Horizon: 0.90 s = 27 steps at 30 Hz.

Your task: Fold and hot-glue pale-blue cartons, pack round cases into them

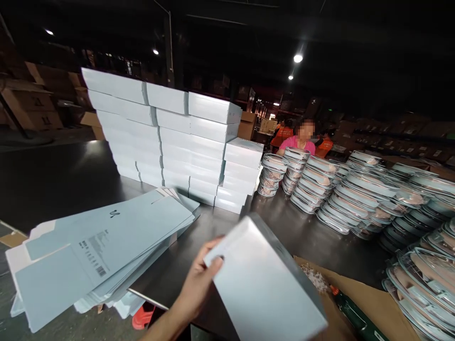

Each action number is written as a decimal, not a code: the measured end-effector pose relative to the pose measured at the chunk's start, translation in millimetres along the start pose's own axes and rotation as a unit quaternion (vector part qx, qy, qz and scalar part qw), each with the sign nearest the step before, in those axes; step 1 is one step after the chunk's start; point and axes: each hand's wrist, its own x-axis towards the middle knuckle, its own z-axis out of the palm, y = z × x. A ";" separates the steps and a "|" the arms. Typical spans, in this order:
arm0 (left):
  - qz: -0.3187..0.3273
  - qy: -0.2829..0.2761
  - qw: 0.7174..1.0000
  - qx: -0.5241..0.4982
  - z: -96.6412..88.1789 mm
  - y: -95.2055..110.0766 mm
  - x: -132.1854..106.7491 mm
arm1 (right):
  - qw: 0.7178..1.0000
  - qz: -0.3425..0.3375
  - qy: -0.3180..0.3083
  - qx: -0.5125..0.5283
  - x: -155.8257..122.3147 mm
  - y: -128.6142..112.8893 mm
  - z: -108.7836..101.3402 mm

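My left hand (199, 279) grips the upper left corner of a pale blue-grey carton (261, 279), with the thumb over its near face and the fingers partly hidden behind it. The carton is tilted in front of me above the dark table, slightly blurred. To the left lies a pile of flat, unfolded carton blanks (117, 232), printed with a small black logo, text and a barcode, jutting past the table edge. My right hand does not show.
A wall of stacked closed cartons (170, 137) stands across the dark table (213, 227). Rows of stacked clear-lidded round containers (359, 199) fill the right side. A green and orange tool (355, 312) lies on brown cardboard (377, 293). Beyond the table is a person in pink (296, 143).
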 end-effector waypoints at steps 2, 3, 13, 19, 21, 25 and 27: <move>0.002 -0.024 1.000 -0.002 4.1 4.8 -1.2 | 1.000 0.005 0.029 0.009 11.6 -8.9 -6.0; 0.007 -0.031 0.999 0.002 1.0 9.8 -0.8 | 0.999 0.010 0.045 0.018 23.1 -14.5 -11.9; 0.147 0.061 0.913 0.377 -132.9 55.1 1.1 | 0.936 -0.070 0.049 -0.341 335.6 -84.9 -24.8; 0.082 0.081 0.791 0.601 -190.6 64.4 45.2 | 0.924 -0.095 -0.075 -0.362 414.5 -75.7 34.1; 0.050 0.121 0.762 0.635 -215.3 59.2 62.2 | 0.925 -0.127 -0.050 -0.354 389.0 -82.6 37.3; -0.010 0.179 0.705 0.686 -251.3 42.7 77.4 | 0.925 -0.202 -0.038 -0.320 292.5 -99.4 19.2; -0.018 0.196 0.685 0.701 -257.2 41.8 78.9 | 0.922 -0.252 -0.061 -0.289 238.7 -98.9 6.9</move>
